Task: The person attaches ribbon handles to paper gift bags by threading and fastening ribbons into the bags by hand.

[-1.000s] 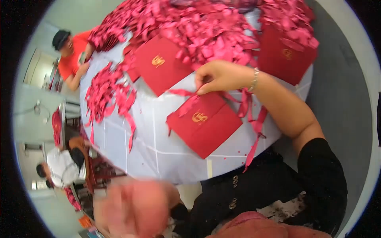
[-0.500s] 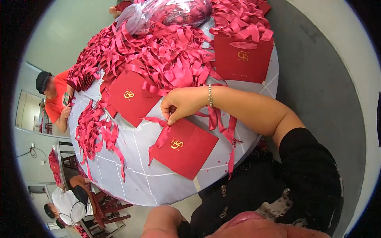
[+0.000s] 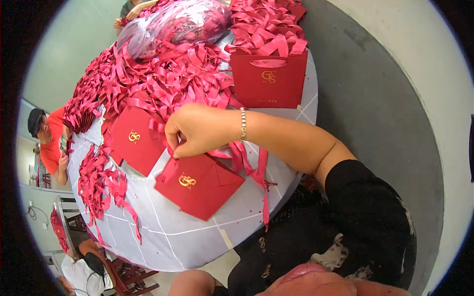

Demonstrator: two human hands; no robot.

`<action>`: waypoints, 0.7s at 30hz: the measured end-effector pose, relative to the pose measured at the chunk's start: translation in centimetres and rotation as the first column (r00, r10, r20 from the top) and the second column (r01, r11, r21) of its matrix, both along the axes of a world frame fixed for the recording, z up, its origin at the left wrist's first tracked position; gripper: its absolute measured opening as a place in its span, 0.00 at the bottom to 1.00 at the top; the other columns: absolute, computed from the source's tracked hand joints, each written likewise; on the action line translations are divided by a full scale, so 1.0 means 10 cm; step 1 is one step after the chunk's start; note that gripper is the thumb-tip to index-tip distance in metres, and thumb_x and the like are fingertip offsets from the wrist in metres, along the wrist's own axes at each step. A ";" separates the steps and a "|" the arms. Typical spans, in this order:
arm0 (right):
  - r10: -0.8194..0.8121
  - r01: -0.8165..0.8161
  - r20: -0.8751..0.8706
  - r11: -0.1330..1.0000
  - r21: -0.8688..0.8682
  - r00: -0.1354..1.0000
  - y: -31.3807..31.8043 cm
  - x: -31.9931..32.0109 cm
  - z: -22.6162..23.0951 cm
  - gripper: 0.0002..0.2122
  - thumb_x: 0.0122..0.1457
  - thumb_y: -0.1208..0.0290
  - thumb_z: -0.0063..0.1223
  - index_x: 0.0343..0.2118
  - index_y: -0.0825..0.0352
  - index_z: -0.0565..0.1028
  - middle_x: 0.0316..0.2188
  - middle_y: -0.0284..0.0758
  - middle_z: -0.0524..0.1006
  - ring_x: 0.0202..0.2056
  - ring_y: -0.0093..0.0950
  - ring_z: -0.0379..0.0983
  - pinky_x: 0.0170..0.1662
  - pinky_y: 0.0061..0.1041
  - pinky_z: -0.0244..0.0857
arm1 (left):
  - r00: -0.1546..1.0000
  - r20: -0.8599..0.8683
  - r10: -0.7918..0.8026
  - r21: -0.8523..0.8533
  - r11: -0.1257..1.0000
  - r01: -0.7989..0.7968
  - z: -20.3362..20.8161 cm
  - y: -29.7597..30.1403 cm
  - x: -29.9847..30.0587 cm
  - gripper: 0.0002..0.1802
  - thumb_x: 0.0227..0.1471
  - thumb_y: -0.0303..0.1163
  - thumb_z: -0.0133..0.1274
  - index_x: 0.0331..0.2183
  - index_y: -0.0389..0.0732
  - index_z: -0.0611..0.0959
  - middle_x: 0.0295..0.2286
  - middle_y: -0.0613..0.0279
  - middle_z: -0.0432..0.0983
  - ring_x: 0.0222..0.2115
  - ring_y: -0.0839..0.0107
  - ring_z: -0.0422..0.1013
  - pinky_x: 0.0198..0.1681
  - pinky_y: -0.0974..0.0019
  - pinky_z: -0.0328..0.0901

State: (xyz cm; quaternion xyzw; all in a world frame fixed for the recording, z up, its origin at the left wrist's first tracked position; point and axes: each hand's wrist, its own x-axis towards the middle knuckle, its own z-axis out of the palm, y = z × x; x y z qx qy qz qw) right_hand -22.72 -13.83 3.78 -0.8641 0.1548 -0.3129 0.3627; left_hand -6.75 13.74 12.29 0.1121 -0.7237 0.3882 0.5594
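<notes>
My right hand [image 3: 195, 130], with a bead bracelet [image 3: 243, 124] at its wrist, reaches in from the right. Thumb and fingertips pinch a pink ribbon [image 3: 170, 167] at the upper edge of a small red paper gift bag [image 3: 210, 190]. The bag lies flat and slanted, its gold emblem facing up. Fingers cover part of that edge, so how the ribbon is fixed is hidden. Another red bag [image 3: 136, 140] lies just left of the hand. Loose ribbons [image 3: 249, 165] lie under my wrist and forearm. My left hand is out of sight.
A round table with a pale cloth [image 3: 163, 232] carries a large heap of ribboned bags [image 3: 163, 74], a clear plastic sack [image 3: 182, 22], an upright red bag [image 3: 269, 81] and a ribbon pile [image 3: 96, 182]. Co-workers [image 3: 52, 153] sit at the left; another's hands [image 3: 138, 10] show beyond.
The whole view has shifted, so the table appears further left. My right hand still pinches the ribbon; the ribbon tail that hung past the bag's left side no longer shows there.
</notes>
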 end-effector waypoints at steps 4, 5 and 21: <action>-0.279 0.324 0.186 0.898 -0.298 0.942 0.24 -0.16 0.29 0.05 0.43 0.72 0.58 0.19 0.68 0.78 0.22 0.42 0.78 0.26 0.38 0.77 0.31 0.36 0.71 | 0.996 -0.088 -0.020 -0.091 0.996 0.012 -0.06 0.10 0.01 0.32 0.64 0.51 0.42 0.61 0.42 0.67 0.62 0.51 0.61 0.62 0.55 0.57 0.63 0.58 0.57; -0.375 0.398 0.135 0.846 -0.356 0.917 0.31 -0.10 0.36 0.06 0.43 0.71 0.58 0.21 0.68 0.78 0.24 0.42 0.77 0.29 0.41 0.75 0.33 0.39 0.70 | 0.995 -0.090 -0.042 -0.126 0.992 0.031 -0.06 0.10 0.03 0.31 0.64 0.51 0.42 0.61 0.42 0.67 0.62 0.53 0.61 0.62 0.56 0.58 0.63 0.59 0.57; 0.022 0.182 0.448 0.895 -0.408 0.894 0.70 0.33 0.06 0.08 0.49 0.79 0.61 0.33 0.70 0.76 0.49 0.46 0.72 0.47 0.44 0.72 0.49 0.37 0.68 | 0.848 -0.522 0.094 -0.258 0.930 -0.262 -0.23 0.06 -0.44 0.27 0.70 0.35 0.27 0.65 0.37 0.60 0.66 0.57 0.54 0.66 0.67 0.50 0.68 0.64 0.47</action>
